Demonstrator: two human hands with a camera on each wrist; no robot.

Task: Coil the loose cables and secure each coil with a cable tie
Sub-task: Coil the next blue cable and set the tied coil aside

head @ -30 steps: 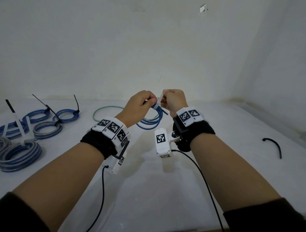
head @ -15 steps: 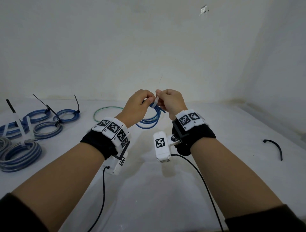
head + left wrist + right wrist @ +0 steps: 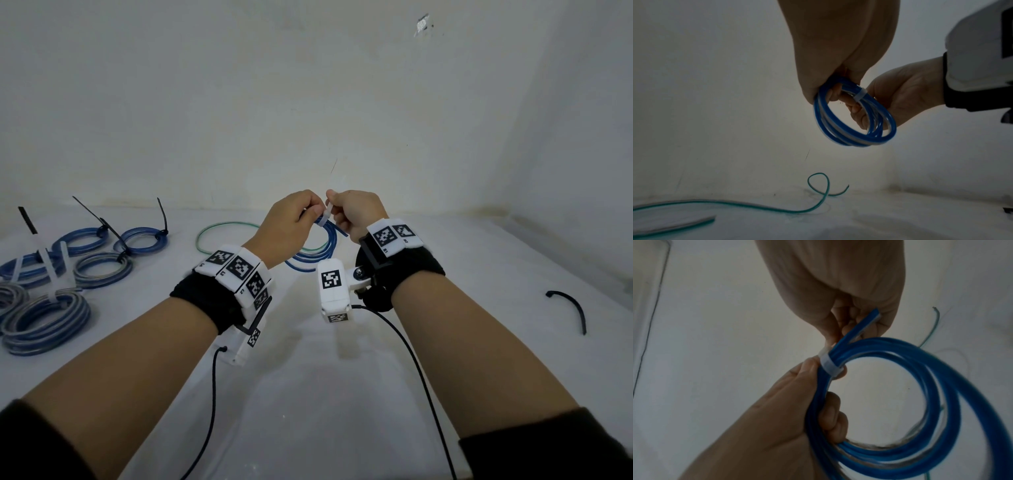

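Both hands are raised above the white table, close together. My left hand (image 3: 291,219) grips a blue coil (image 3: 322,250) of cable, its fingers curled through the loops (image 3: 890,402). A white cable tie (image 3: 830,365) wraps the bundle just above those fingers; it shows as a pale band (image 3: 860,95) in the left wrist view. My right hand (image 3: 352,212) pinches the tie's tail (image 3: 329,210) beside the coil's top. A loose blue cable end (image 3: 861,327) sticks up against the right hand's fingers.
A loose green cable (image 3: 226,233) lies on the table behind the hands, its end curled (image 3: 818,190). Several tied blue and grey coils (image 3: 44,318) with black and white ties sit at the left. A black cable tie (image 3: 570,306) lies at the right.
The two hands have drawn slightly closer and lifted a little; the white tie's tail has shifted in the right hand's pinch. The coil stays in the left hand.
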